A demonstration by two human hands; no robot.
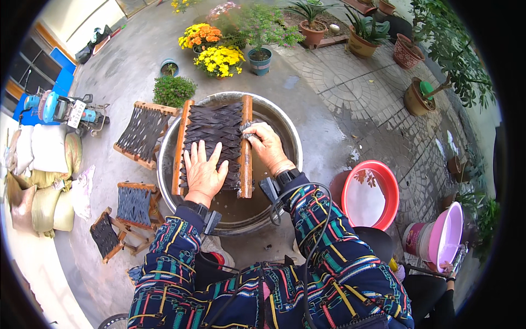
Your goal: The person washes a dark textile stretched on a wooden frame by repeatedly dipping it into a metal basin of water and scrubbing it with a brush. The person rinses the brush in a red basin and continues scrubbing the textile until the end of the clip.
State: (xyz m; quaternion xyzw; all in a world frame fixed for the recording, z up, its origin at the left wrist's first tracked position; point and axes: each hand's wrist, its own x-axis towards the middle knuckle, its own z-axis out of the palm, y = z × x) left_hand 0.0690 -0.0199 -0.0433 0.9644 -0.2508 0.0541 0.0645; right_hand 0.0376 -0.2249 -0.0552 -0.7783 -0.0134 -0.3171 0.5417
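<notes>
A wooden folding stool with a woven dark strap seat (211,131) lies over a large round metal basin (299,144) that holds murky water. My left hand (204,172) rests flat on the straps, fingers spread, near the stool's lower left part. In my right hand (267,144) is a grey scouring pad (248,130), pressed against the right wooden rail. The rail looks wet, with whitish patches lower down. What lies beneath the seat is mostly hidden.
Several similar stools (141,131) stand left of the basin. A red tub of water (394,197) is at the right. Beyond it, another person's hand (447,267) is by a pink basin (452,230). Potted flowers (220,61) stand ahead; filled sacks (49,148) lie far left.
</notes>
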